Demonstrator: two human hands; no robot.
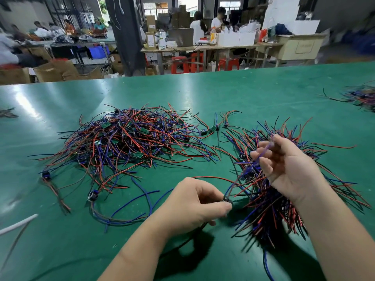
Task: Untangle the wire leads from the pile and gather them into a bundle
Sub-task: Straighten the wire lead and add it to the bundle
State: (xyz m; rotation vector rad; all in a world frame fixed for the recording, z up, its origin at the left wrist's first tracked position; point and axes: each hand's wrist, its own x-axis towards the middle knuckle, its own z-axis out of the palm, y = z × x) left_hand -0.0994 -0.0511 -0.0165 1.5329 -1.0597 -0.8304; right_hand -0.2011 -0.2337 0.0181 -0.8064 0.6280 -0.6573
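Nearest, our left hand (pixel 194 201) pinches the lead (pixel 237 178) by its small end piece; our right hand (pixel 288 167) clamps its fingers (pixel 261 160) on the purple wire above the bundle (pixel 269 201). Tugging could snag neighbours and scatter that bundle. Farther off, the pile (pixel 132 142) sits tangled on the desk (pixel 223 94).

Left hand (pixel 194 201), right hand (pixel 288 169) bare; forearms (pixel 142 246) uncovered to frame edge.

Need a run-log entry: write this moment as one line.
left hand: pinches small black connector | right hand: pinches purple wire lead | tangled red-and-blue wire pile: untouched | wire bundle: under right hand
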